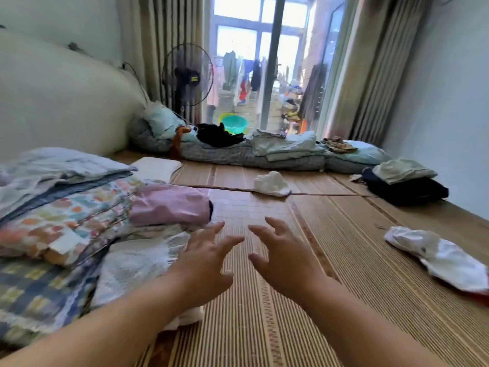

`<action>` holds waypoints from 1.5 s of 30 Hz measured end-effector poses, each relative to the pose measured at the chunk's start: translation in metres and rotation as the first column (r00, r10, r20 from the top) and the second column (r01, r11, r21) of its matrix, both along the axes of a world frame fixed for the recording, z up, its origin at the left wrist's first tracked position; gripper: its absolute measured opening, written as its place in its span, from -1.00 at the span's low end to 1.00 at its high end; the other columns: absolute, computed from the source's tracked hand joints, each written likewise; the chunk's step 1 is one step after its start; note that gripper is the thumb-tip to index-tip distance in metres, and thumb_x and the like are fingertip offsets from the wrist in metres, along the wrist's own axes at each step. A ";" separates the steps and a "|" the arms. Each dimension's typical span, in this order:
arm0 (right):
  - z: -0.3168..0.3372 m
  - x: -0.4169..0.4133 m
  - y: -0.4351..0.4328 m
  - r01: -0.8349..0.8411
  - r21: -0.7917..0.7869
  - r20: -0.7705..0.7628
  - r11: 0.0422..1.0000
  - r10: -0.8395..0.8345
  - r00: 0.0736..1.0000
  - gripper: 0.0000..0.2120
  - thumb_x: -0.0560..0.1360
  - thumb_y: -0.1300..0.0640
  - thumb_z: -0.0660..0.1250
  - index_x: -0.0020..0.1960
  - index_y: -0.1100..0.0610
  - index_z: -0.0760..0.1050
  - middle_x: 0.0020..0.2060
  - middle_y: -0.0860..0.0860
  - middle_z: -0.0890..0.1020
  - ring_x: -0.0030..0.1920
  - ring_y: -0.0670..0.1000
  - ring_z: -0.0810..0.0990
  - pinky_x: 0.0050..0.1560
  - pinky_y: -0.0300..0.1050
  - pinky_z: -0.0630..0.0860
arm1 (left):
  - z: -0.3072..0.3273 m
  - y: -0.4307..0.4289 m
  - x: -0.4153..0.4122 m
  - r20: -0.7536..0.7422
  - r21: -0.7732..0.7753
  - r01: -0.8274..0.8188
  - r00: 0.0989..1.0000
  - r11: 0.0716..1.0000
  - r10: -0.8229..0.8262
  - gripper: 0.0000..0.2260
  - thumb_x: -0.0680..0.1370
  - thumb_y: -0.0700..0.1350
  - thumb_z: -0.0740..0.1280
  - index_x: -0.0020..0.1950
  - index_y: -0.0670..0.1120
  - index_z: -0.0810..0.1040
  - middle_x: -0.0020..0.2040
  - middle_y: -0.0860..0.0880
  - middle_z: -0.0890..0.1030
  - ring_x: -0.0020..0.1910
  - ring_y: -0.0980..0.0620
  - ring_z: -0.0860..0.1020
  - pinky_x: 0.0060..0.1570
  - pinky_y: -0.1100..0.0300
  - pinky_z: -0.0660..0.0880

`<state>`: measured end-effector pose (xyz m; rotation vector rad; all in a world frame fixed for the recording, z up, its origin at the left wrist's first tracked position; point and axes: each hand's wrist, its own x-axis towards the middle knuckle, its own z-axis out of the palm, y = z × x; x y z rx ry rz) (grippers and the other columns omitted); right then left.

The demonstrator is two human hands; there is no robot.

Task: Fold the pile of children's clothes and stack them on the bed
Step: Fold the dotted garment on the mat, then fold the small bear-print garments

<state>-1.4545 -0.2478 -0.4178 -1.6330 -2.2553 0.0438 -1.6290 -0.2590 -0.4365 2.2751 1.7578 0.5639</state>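
Head camera, sole view. Left hand [209, 263] and right hand [288, 263] are extended side by side over the woven mat [291, 313], fingers spread and slightly bent, grasping nothing; contact with the mat cannot be determined. Folded clothes stack [66, 213] sits at left, with a pink garment [169, 205] on its near edge and a white lacy garment [137, 263] just beside the left hand. Unfolded items: one crumpled white garment [271, 184] mid-mat, another white garment [439, 255] at right. A dark folded pile [404, 192] lies far right. Standing fan [188, 75] is by the curtain.
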 end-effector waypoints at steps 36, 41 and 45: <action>-0.134 0.577 0.059 0.728 -0.439 0.201 0.527 -0.732 0.651 -0.01 0.17 -0.60 0.19 0.51 -0.23 0.12 0.53 0.02 0.12 0.50 0.29 0.02 0.43 0.35 0.08 | -0.108 0.160 0.562 -0.548 -0.327 0.523 0.574 0.787 -0.609 -0.28 0.52 0.37 0.09 0.58 0.05 0.02 0.58 -0.04 0.06 0.55 -0.11 0.02 0.49 -0.07 0.05; -0.136 0.511 0.072 0.584 -0.466 0.143 0.665 -0.594 0.791 -0.02 0.13 -0.62 0.15 0.46 -0.22 0.24 0.51 -0.01 0.17 0.48 0.25 0.09 0.45 0.25 0.10 | -0.110 0.145 0.487 -0.530 -0.351 0.459 0.621 0.816 -0.578 -0.23 0.48 0.40 0.12 0.58 0.05 0.02 0.58 -0.01 0.06 0.55 -0.10 0.01 0.50 -0.05 0.05; -0.134 0.431 0.055 0.482 -0.466 0.143 0.742 -0.475 0.869 -0.07 0.19 -0.59 0.18 0.46 -0.19 0.23 0.50 -0.01 0.20 0.49 0.21 0.07 0.46 0.24 0.05 | -0.104 0.117 0.410 -0.513 -0.392 0.386 0.661 0.835 -0.547 -0.23 0.50 0.36 0.15 0.58 0.04 -0.02 0.59 0.01 0.03 0.56 -0.06 -0.03 0.49 0.02 -0.01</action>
